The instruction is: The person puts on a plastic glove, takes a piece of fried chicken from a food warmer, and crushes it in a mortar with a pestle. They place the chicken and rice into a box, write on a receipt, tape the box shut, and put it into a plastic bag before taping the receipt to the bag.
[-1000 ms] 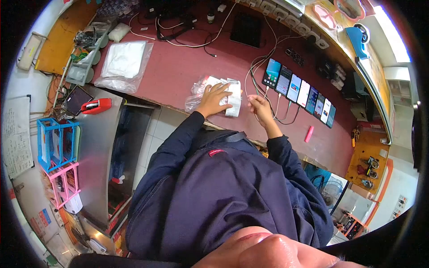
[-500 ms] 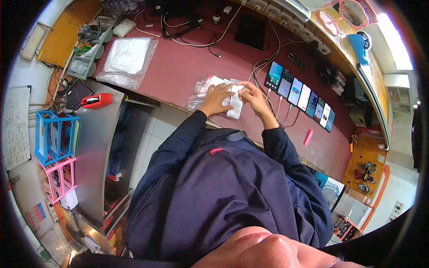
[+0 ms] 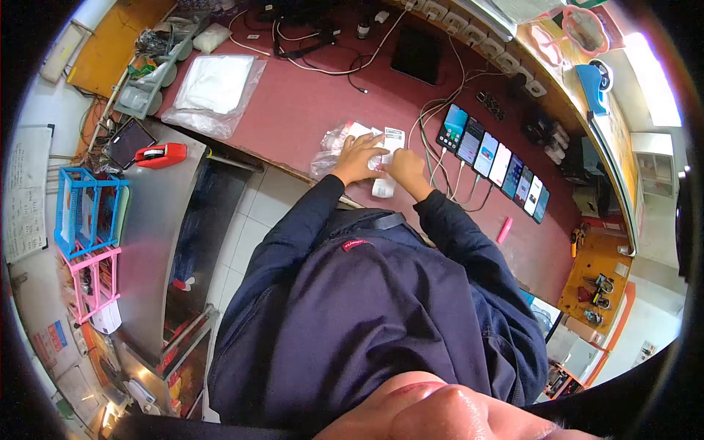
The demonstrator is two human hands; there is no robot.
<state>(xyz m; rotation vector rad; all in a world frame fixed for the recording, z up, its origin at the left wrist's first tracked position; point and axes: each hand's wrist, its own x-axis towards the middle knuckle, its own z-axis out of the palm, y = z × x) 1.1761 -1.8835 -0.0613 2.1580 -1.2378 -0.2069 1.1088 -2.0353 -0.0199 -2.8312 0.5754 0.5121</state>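
My left hand (image 3: 358,160) lies with fingers spread over a clear plastic-wrapped package (image 3: 328,163) near the front edge of the table. Beside its fingertips is a white printed paper slip (image 3: 394,138), running from above my hands to below them. My right hand (image 3: 407,173) is curled closed against the slip's right side, close to my left fingers. Whatever its fingertips grip, if anything, is hidden.
A row of several lit phones (image 3: 486,155) with charging cables lies to the right, with a pink marker (image 3: 504,229) in front. A white plastic-bagged stack (image 3: 214,84) sits at the left. A red tape dispenser (image 3: 161,155) stands on the side cabinet.
My right hand has moved down and left along the slip, its fingers now curled in. My left hand stays spread on the package. The view has shifted slightly.
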